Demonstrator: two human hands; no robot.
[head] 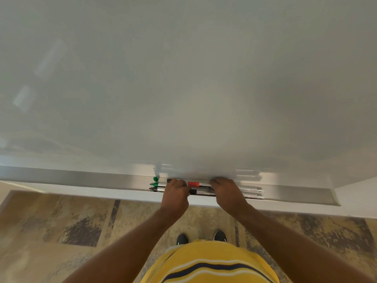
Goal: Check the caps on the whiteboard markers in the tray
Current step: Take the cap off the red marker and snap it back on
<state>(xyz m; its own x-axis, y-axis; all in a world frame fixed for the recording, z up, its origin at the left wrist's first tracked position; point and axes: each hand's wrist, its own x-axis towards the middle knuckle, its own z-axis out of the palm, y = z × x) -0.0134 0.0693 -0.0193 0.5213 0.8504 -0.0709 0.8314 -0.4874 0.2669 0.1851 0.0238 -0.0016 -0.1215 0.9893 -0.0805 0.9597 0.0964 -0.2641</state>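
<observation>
Hands at whiteboard tray — left hand pinching black marker, right hand pressing barrels steady, grip unclear — apparently testing cap fit.

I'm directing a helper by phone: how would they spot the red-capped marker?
Find the metal tray under the whiteboard. Between the left hand and right hand lies the marker with the red cap; its neighbours carry green or black.
</observation>
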